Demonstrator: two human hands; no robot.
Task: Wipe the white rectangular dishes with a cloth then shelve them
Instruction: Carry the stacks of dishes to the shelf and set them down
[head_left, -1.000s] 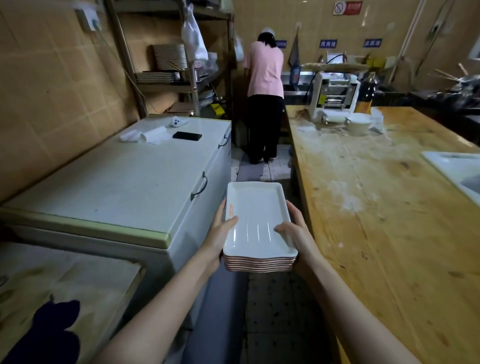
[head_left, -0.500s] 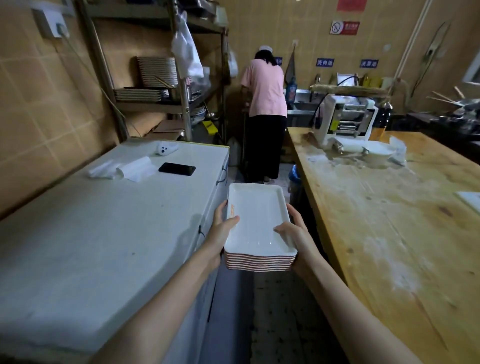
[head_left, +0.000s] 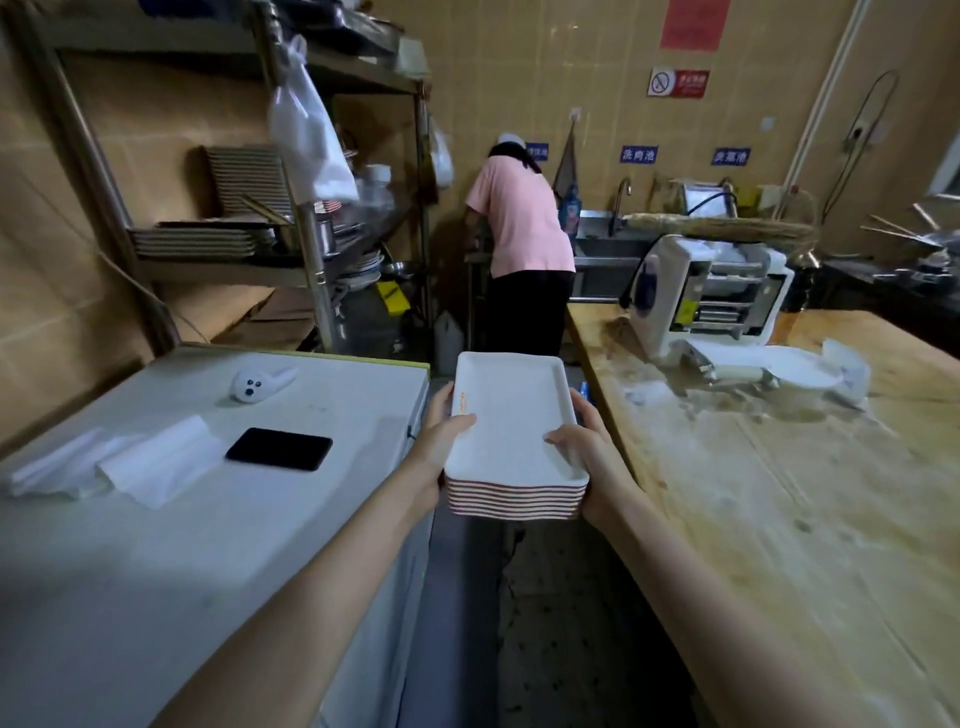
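A long, flour-dusted wooden worktable (head_left: 779, 519) runs down the right side, and a white chest freezer with a flat lid (head_left: 156, 597) fills the left. Behind the freezer stands a metal shelf rack (head_left: 317, 249) loaded with stacked rectangular plates (head_left: 192, 241). A person in a pink top and dark trousers (head_left: 519, 223) stands at the far sink, back turned. A white tabletop machine (head_left: 711, 291) sits at the worktable's far end.

Over the aisle between freezer and table, a stack of white rectangular dishes with red-striped edges (head_left: 511, 415) is held level. The left hand (head_left: 441, 441) grasps its left side, thumb over the rim; the right hand (head_left: 592, 447) grasps its right side likewise.

On the freezer lid lie folded white cloths (head_left: 156, 462), a black phone (head_left: 279, 449) just beside them, and a small white plush toy (head_left: 257, 383).
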